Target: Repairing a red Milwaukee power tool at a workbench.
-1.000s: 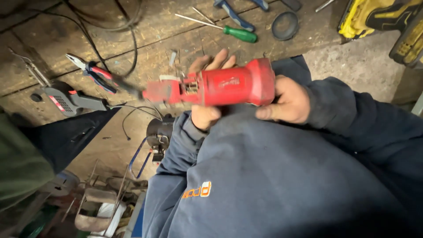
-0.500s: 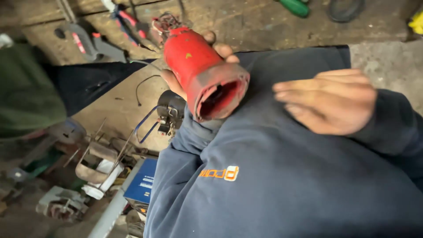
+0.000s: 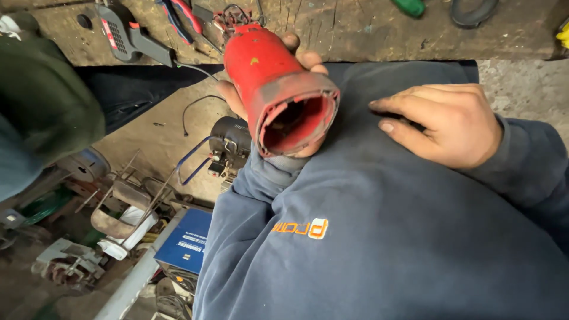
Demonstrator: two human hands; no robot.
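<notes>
A grey power tool with a red label [image 3: 121,32] lies at the far left edge of the worn wooden counter [image 3: 355,29]. Red-handled pliers [image 3: 181,16] lie just beside it.

The left hand [image 3: 278,89] is wrapped around a red cylindrical plastic tool housing [image 3: 278,83], fingers curled behind it and the thumb side beneath. The housing is raised in front of the counter's near edge and tilted so that its open, hollow end faces the camera; this grip appears chosen to expose the interior for inspection. Loose wires [image 3: 237,13] protrude from its far end, above the counter.

The right hand [image 3: 444,121] holds nothing. It rests flat on the dark blue sweatshirt [image 3: 385,237], fingers extended and loosely together, pointing toward the housing but apart from it.

A green tool handle [image 3: 409,6] and a dark ring [image 3: 471,10] lie at the counter's far right edge.
</notes>
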